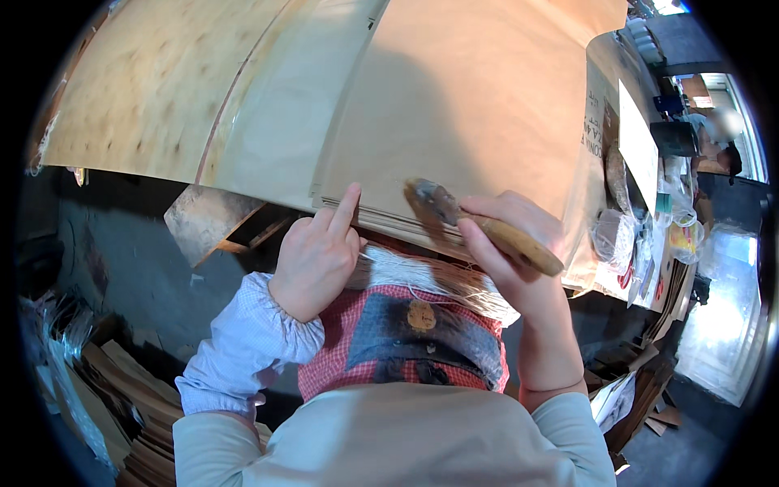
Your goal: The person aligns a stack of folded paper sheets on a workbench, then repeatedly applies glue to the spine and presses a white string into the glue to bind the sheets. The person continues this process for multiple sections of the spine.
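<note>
A worn brush with a pale wooden handle and a dark, matted bristle head (479, 223) lies across the middle of the view, just above the near edge of a stack of large tan paper sheets (454, 105). Its long axis runs diagonally: the bristle end points up and to the left, resting on the stack's edge, while the rounded handle end points down and to the right.

The right hand (511, 243) is closed around the handle, fingers wrapped over it. The left hand (316, 256), in a light blue sleeve, is mostly curled, with its index finger stretched out and its tip pressing on the stack's near edge, just left of the bristles.

Below the hands lies a bundle of whitish string (438, 280) on a red checked cloth with a dark patch (406, 341).
</note>
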Available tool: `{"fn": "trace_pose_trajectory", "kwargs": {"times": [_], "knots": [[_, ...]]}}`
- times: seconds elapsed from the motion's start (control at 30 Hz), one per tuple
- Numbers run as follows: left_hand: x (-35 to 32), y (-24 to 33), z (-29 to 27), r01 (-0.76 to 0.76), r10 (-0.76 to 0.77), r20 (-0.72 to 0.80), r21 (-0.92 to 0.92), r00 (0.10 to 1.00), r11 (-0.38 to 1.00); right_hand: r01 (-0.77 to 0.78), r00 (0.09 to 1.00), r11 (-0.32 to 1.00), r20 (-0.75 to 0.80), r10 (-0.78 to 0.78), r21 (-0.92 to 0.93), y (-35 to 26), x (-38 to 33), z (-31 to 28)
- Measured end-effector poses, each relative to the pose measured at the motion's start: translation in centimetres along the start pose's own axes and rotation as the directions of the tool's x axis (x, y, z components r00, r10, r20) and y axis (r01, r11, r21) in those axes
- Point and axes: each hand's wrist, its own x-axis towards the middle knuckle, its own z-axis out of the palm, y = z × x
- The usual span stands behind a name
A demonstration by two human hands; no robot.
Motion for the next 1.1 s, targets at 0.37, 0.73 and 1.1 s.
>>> {"fn": "trace_pose_trajectory", "kwargs": {"times": [0.37,0.73,1.1], "knots": [[0.6,0.4,0.1,0.032,-0.034,0.06,0.042,0.998,0.999,-0.502,0.833,0.833,-0.129,0.538,0.232,2.8,-3.5,-2.5],[1.3,1.3,-0.3,0.057,-0.061,0.139,0.036,0.988,0.998,-0.426,0.904,0.778,-0.232,0.358,-0.462,7.2,-6.1,-6.8],[0.9,2.5,-8.5,0.195,0.192,0.487,-0.636,0.852,0.746,-0.367,0.93,0.485,-0.331,0.161,-0.794,16.2,-19.5,-16.6]]}}
